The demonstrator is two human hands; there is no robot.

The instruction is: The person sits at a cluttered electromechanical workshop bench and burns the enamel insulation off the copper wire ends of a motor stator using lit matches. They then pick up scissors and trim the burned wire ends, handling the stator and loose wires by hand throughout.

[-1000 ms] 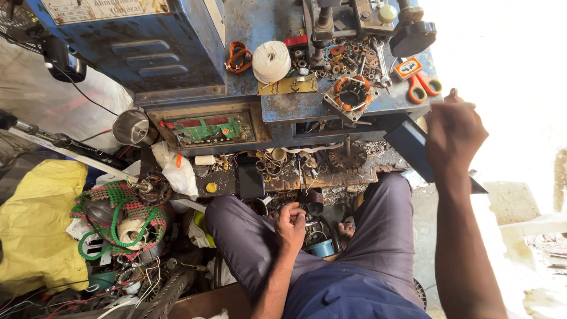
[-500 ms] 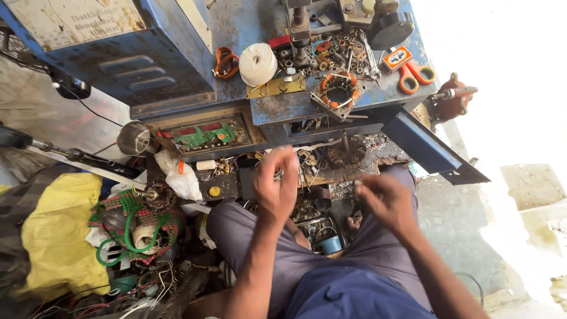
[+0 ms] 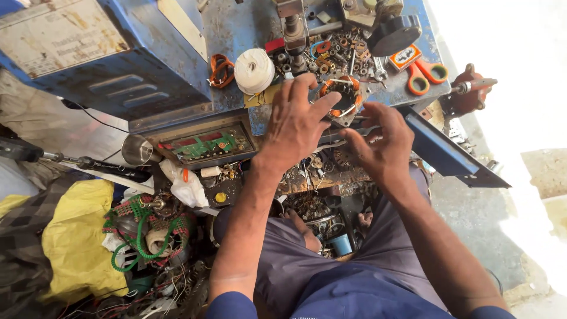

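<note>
Reaching over the lap toward the bench edge, both hands converge on a small motor stator (image 3: 342,100) with copper-orange windings.

Nearest the fingers: the right hand (image 3: 381,145) sits just short of the stator, fingers (image 3: 360,139) spread and curled, holding nothing. Its fingertips hover beside the stator's near rim, apart from it as far as I can tell.

Left hand (image 3: 295,127): fingers (image 3: 322,106) extended, tips resting on the stator's left side. Contact looks light, not a closed grip; whether the thumb is under it I cannot tell.

Stator position: on the blue bench top (image 3: 236,35), close to its front edge, directly past the left fingertips.

Risk notes:
- Stator is near the edge; a one-sided push from the left fingertips could slide it off into the cluttered tray (image 3: 319,171) under both palms.
- Loose winding ends may snag a fingertip and pull out.
- Beyond the fingers, loose nuts and washers (image 3: 345,53) crowd the stator; a sweep could scatter them.
- Further out, left of the left hand, a white thread spool (image 3: 254,71) could roll if bumped.
- Far right of the right fingers, orange scissors (image 3: 422,74) lie well apart.
</note>
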